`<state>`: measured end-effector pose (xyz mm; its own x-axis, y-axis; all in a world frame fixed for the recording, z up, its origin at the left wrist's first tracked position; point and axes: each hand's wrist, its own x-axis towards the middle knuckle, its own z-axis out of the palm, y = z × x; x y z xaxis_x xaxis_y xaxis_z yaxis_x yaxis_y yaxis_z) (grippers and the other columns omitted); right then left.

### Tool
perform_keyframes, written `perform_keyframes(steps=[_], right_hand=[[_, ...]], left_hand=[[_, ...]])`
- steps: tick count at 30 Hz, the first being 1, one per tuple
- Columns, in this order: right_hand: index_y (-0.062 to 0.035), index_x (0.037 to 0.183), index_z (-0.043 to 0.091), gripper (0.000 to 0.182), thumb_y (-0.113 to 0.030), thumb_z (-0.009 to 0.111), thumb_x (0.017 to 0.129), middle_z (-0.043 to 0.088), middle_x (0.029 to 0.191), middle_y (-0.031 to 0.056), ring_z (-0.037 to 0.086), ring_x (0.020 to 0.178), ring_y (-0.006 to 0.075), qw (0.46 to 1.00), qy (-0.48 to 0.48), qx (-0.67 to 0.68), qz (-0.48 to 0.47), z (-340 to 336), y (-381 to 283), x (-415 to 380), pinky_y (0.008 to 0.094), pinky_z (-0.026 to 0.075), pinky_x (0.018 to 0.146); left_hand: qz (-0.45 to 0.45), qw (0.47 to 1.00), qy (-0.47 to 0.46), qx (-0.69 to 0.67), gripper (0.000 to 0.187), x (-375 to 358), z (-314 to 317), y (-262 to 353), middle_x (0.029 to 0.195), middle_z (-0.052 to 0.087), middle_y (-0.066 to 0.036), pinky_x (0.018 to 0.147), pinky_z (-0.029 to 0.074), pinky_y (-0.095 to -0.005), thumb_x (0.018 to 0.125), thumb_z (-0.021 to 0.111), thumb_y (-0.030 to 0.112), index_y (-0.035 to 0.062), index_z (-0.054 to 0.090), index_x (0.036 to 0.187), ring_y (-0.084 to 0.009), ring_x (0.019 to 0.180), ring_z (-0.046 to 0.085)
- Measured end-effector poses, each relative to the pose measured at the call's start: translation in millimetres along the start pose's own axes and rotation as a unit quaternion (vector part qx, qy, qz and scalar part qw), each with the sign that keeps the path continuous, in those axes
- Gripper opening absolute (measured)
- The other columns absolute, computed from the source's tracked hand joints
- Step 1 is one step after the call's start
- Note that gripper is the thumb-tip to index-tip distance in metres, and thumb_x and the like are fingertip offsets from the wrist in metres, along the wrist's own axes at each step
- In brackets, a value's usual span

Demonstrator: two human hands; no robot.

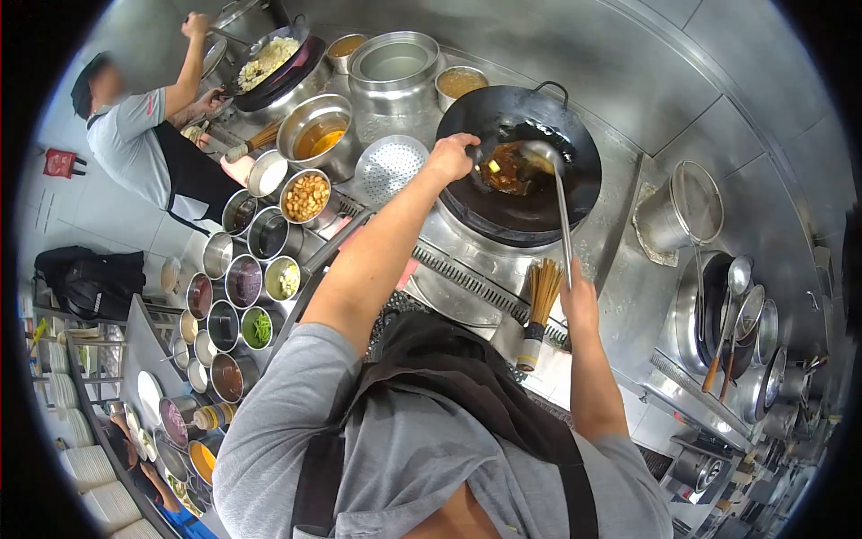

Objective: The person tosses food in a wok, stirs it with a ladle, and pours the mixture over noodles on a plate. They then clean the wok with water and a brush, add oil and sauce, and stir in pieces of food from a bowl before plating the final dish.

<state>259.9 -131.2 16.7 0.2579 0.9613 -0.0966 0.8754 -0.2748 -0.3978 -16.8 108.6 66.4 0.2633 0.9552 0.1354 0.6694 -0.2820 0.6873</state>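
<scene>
A black wok (575, 193) sits on the stove with dark brown sauce (508, 180) pooled in it and a small yellow piece in the sauce. My right hand (580, 292) grips the long handle of a metal ladle (564, 211), whose bowl rests in the sauce. Over the wok's left side reaches my left hand (452, 159), its fingers bent together. What those fingers hold, if anything, is hidden. A pale bit shows just below them. Left of the wok lies a round perforated strainer (391, 168).
Metal pots (395, 63) stand behind the strainer. Tubs of ingredients (244, 280) crowd the left. A bamboo brush (539, 305) lies before the wok. A strainer pot (678, 211) and hanging utensils (732, 305) are rightward. A co-worker (135, 135) works at another wok (292, 76).
</scene>
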Motion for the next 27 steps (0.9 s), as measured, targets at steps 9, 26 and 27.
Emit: perform_keyframes(steps=[9, 26, 27], right_hand=[[-0.0083, 0.139, 0.040, 0.061, -0.007, 0.058, 0.080, 0.061, 0.084, 0.0293, 0.061, 0.081, 0.0443, 0.992, -0.053, 0.009, -0.114, -25.5, 33.6, 0.9, 0.0505, 0.048, 0.076], [-0.0062, 0.141, 0.036, 0.063, -0.006, 0.055, 0.081, 0.062, 0.096, 0.0317, 0.062, 0.083, 0.0454, 0.991, 0.007, 0.019, -0.131, 6.0, 12.3, 67.6, 0.0481, 0.050, 0.075], [-0.0066, 0.141, 0.036, 0.063, -0.006, 0.055, 0.081, 0.062, 0.098, 0.0307, 0.062, 0.085, 0.0446, 0.994, -0.006, -0.005, -0.110, 4.9, 18.2, 54.4, 0.0481, 0.050, 0.077]], left_hand=[[-0.023, 0.963, -0.038, -0.266, 0.056, -30.7, 28.3, -5.7, 0.128, 0.055, -0.005, 0.084, 0.053, -0.0317, 0.078, 0.053, -0.014, 0.0137, 0.054, 0.127, -0.0255, 0.112, 0.057], [-0.087, 0.985, 0.051, -0.143, 0.030, -267.3, 23.2, -48.4, 0.086, 0.065, -0.008, 0.065, 0.051, -0.0295, 0.081, 0.063, 0.005, 0.0026, 0.063, 0.111, -0.0137, 0.071, 0.061], [-0.163, 0.965, 0.052, -0.200, 0.029, -299.1, 23.6, -56.1, 0.087, 0.065, -0.007, 0.063, 0.051, -0.0289, 0.082, 0.063, 0.006, 0.0023, 0.063, 0.110, -0.0133, 0.072, 0.061]])
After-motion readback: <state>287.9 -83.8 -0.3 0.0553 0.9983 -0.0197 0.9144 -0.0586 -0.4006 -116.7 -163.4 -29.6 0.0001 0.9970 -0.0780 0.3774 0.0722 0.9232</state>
